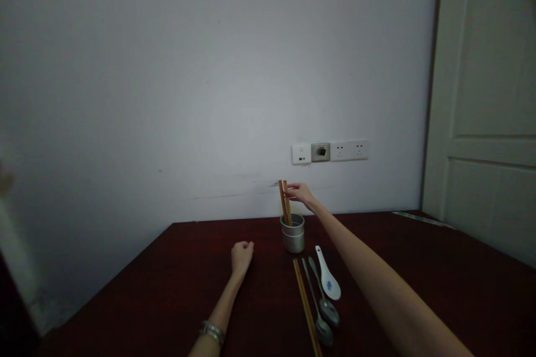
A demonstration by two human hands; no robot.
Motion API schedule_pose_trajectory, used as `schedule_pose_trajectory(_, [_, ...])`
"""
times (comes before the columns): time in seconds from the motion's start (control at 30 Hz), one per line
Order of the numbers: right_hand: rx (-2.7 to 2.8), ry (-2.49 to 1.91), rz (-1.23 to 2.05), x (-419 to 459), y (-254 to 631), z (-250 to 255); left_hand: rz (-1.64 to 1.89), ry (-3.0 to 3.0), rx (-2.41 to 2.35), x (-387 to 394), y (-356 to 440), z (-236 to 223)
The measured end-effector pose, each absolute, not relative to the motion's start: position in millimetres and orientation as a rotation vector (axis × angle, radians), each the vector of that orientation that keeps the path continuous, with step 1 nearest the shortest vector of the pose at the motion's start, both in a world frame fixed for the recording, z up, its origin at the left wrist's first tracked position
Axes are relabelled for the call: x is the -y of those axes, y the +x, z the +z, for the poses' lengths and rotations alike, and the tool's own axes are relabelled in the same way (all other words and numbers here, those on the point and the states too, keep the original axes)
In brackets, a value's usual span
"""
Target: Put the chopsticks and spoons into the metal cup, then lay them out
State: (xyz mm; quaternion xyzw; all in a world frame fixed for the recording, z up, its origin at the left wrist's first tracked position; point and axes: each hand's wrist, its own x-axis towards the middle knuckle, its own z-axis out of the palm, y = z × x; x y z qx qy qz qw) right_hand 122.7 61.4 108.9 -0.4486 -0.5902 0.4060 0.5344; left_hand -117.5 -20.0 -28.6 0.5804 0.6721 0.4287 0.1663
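"Where do you have the chopsticks [288,211]?"

"On my feed, they stand in the metal cup [293,241] near the wall [234,95], long axis nearly upright, upper ends tipped slightly left."

"And the grip?"

"I see the right hand [298,192] pinching one stick near its top (whether it catches the other, I can't tell), forearm slanting up from the lower right."

"The left hand [242,256]?"

"Curled into a loose fist on the table [167,290], contents hidden from me."
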Motion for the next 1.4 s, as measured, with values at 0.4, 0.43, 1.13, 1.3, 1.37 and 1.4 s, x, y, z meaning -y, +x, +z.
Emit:
schedule_pose_trajectory(0.4, [1.420, -1.213, 0.828, -58.3, 149.6, 93.1, 1.222, 1.677, -1.937, 17.1, -118.5, -30.8])
schedule_pose_trajectory(0.43, [1.421, -1.254, 0.792, -57.2, 156.7, 87.0, 1.221, 1.676, -1.936, 17.2, -118.5, -30.7])
schedule_pose_trajectory(1.13, [1.912, -1.880, 0.030, 69.0, 262.8, -15.8, 1.252, 1.676, -1.898, 15.4, -120.7, -32.5])
schedule_pose_trajectory(1.3, [2.012, -1.849, -0.055, 92.5, 243.6, -32.4, 1.233, 1.688, -1.899, 19.4, -119.1, -29.0])
schedule_pose_trajectory(1.37, [2.004, -1.868, -0.098, 97.8, 238.8, -39.2, 1.223, 1.713, -1.884, 21.1, -118.6, -28.0])
schedule_pose_trajectory(1.4, [1.990, -1.882, -0.114, 99.6, 237.2, -41.8, 1.216, 1.725, -1.874, 22.0, -118.3, -27.6])
